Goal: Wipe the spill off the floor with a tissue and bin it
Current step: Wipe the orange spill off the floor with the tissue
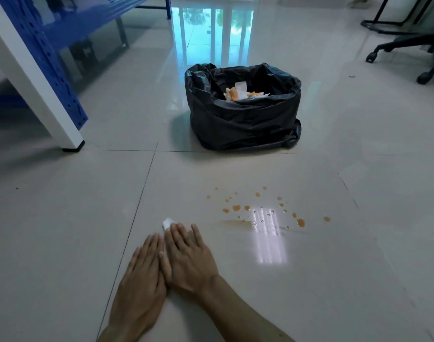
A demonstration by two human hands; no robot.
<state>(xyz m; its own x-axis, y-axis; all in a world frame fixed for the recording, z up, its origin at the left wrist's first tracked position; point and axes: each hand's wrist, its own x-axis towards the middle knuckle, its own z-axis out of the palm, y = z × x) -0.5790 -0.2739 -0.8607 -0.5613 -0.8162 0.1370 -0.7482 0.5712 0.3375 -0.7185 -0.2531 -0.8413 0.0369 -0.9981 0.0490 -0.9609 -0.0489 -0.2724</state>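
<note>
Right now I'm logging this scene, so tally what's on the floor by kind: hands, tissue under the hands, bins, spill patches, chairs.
Hands: 2, left hand and right hand, both flat on the floor
Tissue: 1, under the fingers
Bin: 1
Spill: 1 patch of orange drops
Chair: 1
Total: 6

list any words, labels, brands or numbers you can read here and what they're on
None: no readable text anywhere in the head view.
The black bin bag, the stained tissues inside it, the blue rack, the chair and the tissue under the hands show no print.
</note>
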